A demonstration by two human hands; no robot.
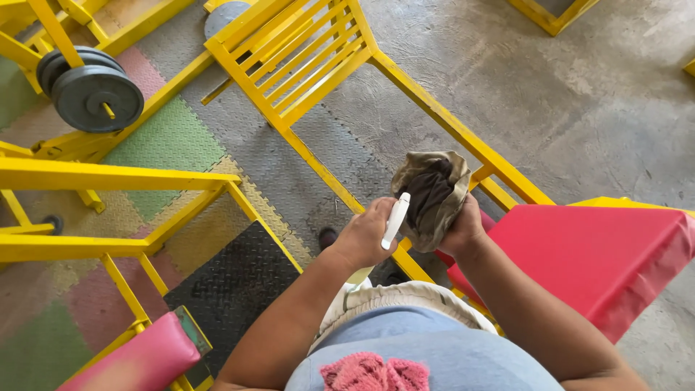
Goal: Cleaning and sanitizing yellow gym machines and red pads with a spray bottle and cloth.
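Pink cloth (374, 372) at your waist; left hand (365, 235) grips white tool (396, 220), upright, touching rag (432, 195) bunched in right hand (463, 230).

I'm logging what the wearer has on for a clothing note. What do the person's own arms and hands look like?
Both forearms are bare, with no sleeves reaching them. The left hand and right hand wear no gloves, and no rings, watch or bracelet show at either wrist.
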